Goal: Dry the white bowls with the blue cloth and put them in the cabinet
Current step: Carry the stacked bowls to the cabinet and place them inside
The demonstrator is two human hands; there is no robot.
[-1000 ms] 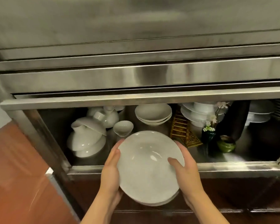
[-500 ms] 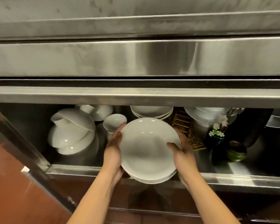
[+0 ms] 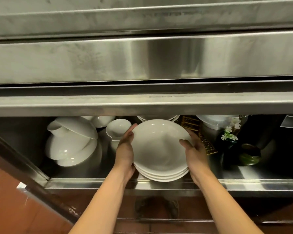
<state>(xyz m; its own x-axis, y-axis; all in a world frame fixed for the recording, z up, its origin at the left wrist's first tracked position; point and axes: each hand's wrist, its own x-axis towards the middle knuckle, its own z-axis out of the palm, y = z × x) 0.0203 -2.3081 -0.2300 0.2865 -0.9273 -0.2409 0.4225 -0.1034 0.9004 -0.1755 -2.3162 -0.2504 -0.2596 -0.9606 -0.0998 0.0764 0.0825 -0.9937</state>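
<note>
A stack of white bowls (image 3: pixel 159 149) is held between both my hands, inside the open steel cabinet (image 3: pixel 142 183), just past its front lip. My left hand (image 3: pixel 125 152) grips the stack's left rim and my right hand (image 3: pixel 195 152) grips its right rim, thumb over the edge. The stack is level, low over the cabinet floor; I cannot tell whether it touches. No blue cloth is in view.
Tilted white bowls (image 3: pixel 71 142) lie at the left and a small white bowl (image 3: pixel 117 129) sits behind my left hand. More white dishes (image 3: pixel 215 122) stand at the back. A gold rack (image 3: pixel 203 141), a flower vase (image 3: pixel 228 137) and a green pot (image 3: pixel 249 156) crowd the right.
Both hands have carried the stack forward and down, from in front of the cabinet's lip into the cabinet. My view has moved closer and lower.
</note>
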